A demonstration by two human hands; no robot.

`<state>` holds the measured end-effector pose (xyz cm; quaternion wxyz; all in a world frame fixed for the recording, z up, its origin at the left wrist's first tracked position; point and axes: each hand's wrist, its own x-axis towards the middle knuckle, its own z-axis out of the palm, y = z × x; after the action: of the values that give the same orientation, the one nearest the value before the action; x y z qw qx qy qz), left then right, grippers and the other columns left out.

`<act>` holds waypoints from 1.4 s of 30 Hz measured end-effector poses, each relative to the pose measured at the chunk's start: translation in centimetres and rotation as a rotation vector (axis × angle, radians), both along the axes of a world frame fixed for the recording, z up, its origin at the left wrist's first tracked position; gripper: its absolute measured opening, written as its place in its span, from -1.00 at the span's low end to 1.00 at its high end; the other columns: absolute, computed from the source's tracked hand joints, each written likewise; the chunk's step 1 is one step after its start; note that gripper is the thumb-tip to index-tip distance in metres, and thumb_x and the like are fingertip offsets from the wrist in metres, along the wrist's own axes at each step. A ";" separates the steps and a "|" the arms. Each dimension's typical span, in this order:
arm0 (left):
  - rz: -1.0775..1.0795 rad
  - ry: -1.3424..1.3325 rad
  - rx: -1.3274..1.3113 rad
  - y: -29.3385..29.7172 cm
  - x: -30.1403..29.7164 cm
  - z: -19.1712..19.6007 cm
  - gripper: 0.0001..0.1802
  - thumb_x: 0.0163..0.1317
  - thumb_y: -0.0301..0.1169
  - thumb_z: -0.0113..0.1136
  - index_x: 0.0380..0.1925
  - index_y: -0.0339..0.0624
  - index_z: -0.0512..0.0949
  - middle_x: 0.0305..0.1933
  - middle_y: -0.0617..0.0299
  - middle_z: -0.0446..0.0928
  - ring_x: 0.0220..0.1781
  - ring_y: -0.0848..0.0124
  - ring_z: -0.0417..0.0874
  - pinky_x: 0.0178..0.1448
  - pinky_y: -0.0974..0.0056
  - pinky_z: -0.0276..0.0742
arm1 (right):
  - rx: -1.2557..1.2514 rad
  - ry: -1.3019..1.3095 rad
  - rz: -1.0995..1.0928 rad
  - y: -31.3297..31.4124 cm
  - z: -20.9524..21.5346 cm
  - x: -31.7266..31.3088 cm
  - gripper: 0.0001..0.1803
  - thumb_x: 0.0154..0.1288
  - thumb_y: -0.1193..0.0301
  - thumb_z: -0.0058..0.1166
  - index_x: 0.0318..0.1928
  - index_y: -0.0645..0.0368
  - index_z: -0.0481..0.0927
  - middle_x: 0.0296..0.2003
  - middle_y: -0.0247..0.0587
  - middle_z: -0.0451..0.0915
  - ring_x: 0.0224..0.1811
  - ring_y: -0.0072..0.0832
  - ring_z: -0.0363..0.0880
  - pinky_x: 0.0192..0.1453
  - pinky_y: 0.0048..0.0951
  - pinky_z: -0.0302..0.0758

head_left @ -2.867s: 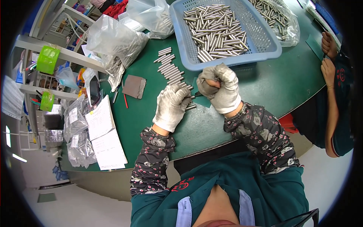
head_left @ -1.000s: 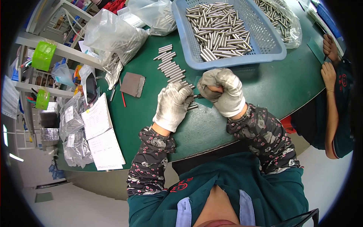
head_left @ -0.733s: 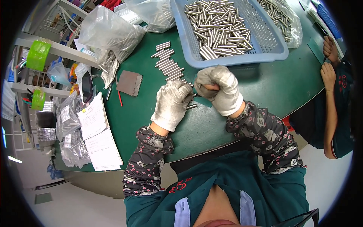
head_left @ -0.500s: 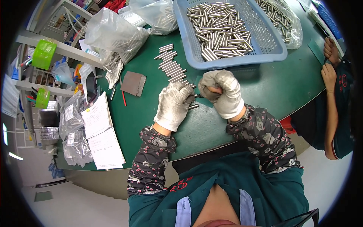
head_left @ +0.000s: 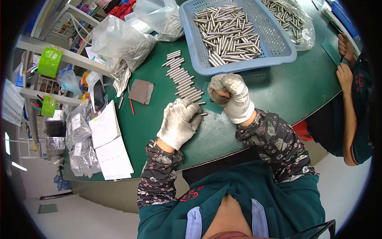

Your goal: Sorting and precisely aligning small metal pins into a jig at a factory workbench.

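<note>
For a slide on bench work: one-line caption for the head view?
Gloved left hand on a metal rod, right hand fisted beside a blue basket of rods.

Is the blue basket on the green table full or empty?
Partly full. The blue basket holds a loose pile of metal rods, while its right part shows bare mesh.

We are reaching both forearms forward in patterned sleeves, wearing white work gloves; our left hand is lying palm down with the fingers curled slightly, and our right hand is closing into a fist, raised just beside it, knuckles turned upward
</note>
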<state>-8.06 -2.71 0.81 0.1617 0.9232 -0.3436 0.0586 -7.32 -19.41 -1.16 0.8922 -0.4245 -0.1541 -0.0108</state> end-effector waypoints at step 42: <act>-0.039 -0.091 -0.156 -0.3 2.1 -1.8 -0.77 -0.23 -0.52 0.28 -0.46 -0.12 0.52 -0.46 0.22 0.47 -0.36 0.19 0.48 -0.28 0.18 0.38 | -0.028 0.081 0.076 0.1 1.0 0.0 -0.45 0.14 0.00 -0.12 -0.78 0.05 0.08 -0.77 -0.49 -0.02 -0.74 -0.65 -0.07 -0.59 -0.56 -0.04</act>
<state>-5.99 -3.05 -1.02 0.2182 0.8974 -0.3628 0.1241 -7.35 -19.32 -0.17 0.8915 -0.4306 -0.1339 0.0425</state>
